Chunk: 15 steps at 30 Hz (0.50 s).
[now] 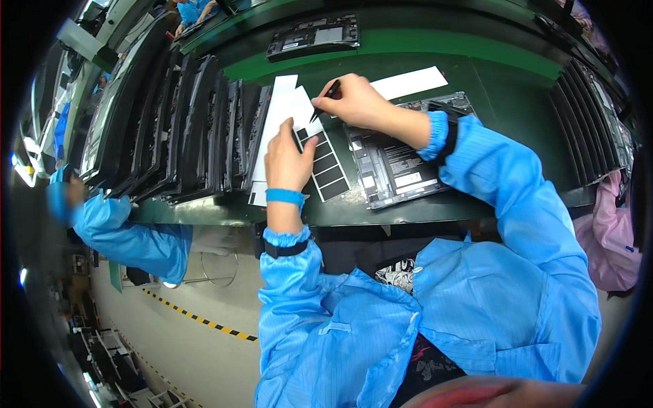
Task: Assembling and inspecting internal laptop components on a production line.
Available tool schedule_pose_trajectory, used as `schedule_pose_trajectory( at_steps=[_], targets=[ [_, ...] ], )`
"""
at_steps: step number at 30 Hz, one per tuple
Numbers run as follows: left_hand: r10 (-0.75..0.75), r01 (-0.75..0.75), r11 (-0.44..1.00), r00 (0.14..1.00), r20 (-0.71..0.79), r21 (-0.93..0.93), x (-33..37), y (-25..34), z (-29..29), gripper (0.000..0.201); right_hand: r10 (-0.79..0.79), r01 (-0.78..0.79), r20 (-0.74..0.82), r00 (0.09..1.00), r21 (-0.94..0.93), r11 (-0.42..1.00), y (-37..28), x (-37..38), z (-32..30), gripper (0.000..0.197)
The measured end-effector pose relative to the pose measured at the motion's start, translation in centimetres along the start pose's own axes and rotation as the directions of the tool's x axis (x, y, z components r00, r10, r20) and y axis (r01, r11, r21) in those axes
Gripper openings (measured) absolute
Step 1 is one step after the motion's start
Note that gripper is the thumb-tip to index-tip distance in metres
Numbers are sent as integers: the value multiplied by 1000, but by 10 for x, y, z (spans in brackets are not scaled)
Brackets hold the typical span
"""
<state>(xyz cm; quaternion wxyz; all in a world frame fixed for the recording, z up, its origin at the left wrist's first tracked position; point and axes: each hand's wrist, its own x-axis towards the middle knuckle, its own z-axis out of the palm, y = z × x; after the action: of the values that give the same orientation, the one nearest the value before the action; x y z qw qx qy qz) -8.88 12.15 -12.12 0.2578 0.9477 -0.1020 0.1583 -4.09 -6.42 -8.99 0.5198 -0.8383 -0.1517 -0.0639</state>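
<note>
My right hand (357, 102) is closed around black tweezers (331, 92), their tips pointing down at the upper end of a white sheet of black rectangular stickers (330, 173). My left hand (289, 160) rests over the left edge of that sheet, thumb and forefinger apart, with a black rectangle showing between them. More white sheets (271, 126) lie under and beyond the left hand. Under my right forearm sits an opened laptop chassis (388, 166) with its battery and boards exposed, partly hidden by the sleeve.
Several dark laptop parts (204, 129) stand upright in a row at the left. Another stack (588, 122) stands at the right. Beyond lie a white strip (410, 82) and another laptop chassis (314, 37). A co-worker's blue sleeve (132, 234) reaches in at left, a pink sleeve (602, 231) at right.
</note>
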Motion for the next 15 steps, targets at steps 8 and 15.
schedule_pose_trajectory(
  at_steps=[8, 15],
  targets=[
    [4, -11, 994, 998, 59, 111, -7, -8, 21, 62, 0, -4, -35, 999, -129, 992, 9, 9, 24, 21],
    [-45, 27, 992, 988, 145, 122, -10, 0, 21, 60, -54, 48, -49, 997, -109, 993, 12, 7, 29, 24]
  ],
)
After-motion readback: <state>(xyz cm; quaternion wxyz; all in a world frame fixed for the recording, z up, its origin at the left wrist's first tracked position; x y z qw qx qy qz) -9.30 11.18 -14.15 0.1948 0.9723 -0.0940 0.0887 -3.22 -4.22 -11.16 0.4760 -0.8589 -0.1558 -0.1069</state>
